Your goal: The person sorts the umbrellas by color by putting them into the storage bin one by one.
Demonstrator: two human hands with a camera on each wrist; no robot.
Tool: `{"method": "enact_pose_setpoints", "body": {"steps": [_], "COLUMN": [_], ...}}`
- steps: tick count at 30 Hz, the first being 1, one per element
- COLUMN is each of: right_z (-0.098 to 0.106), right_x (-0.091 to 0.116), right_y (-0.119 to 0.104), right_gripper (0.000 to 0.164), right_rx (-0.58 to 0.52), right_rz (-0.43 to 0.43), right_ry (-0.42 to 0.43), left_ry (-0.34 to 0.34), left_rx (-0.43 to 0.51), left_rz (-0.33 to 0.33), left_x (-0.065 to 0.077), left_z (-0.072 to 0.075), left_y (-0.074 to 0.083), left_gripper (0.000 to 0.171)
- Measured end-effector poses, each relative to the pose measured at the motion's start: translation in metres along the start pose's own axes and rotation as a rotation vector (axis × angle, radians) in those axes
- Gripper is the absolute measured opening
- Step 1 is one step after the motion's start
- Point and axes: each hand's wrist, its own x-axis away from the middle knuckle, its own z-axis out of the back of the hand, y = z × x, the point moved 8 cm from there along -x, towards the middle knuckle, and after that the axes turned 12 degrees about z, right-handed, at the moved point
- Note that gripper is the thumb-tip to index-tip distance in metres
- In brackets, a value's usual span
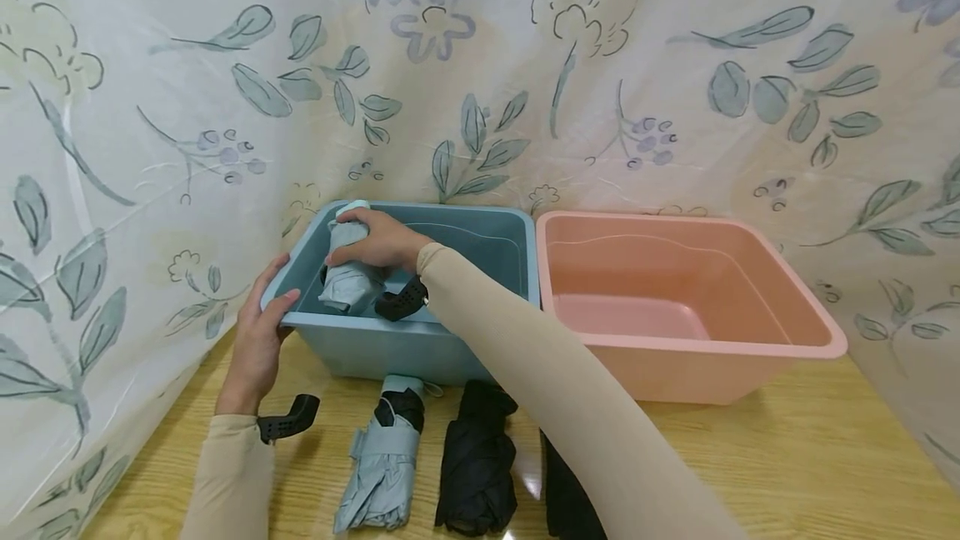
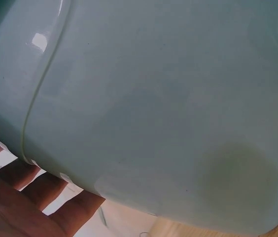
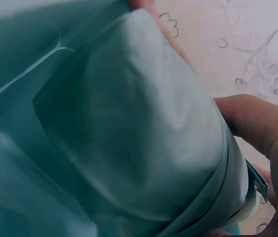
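Observation:
My right hand grips a folded light-blue umbrella inside the left end of the blue plastic bin. In the right wrist view the umbrella's wrapped fabric fills the middle, with my thumb and fingers around it. At the bin's front left corner my left hand holds the rim, thumb over the top and fingers along the outer side. The left wrist view shows those fingers against the bin's outer wall. Whether the umbrella touches the bin floor, I cannot tell.
A pink bin stands right beside the blue one. On the wooden table in front lie another light-blue folded umbrella, a black folded umbrella and a black item partly hidden by my right sleeve. Floral sheeting hangs behind.

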Motion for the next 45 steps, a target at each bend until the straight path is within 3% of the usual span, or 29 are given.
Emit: {"method": "enact_pose_setpoints", "body": {"steps": [8,16,25,37,45], "right_z": [-0.011,-0.016,-0.027,-0.033,-0.042], "right_x": [-0.009,-0.017,-0.026,-0.027,-0.028], "right_y": [0.018,0.029,0.039,0.041,0.042], "right_gripper": [0.069,0.068,0.072,0.07,0.083], "right_rx": [-0.032,0.021,0.056,0.126,0.145], "right_rz": [-0.079,-0.13,-0.188,-0.242,-0.212], "right_ry": [0.022,0.085,0.07,-0.036,-0.213], "left_ry": [0.001,0.008,0.005,-0.003,0.001], "left_rx": [0.006,0.008,0.029,0.046,0.018], "left_rz": [0.01,0.015,0.007,-0.018,-0.003], "left_x": [-0.001,-0.002,0.0,0.0,-0.001], "left_z": [0.0,0.0,0.0,-0.001,-0.001], "left_y": [-0.001,-0.002,-0.003,0.0,-0.001], "left_gripper": [0.055,0.055,0.054,0.053,0.055]}}
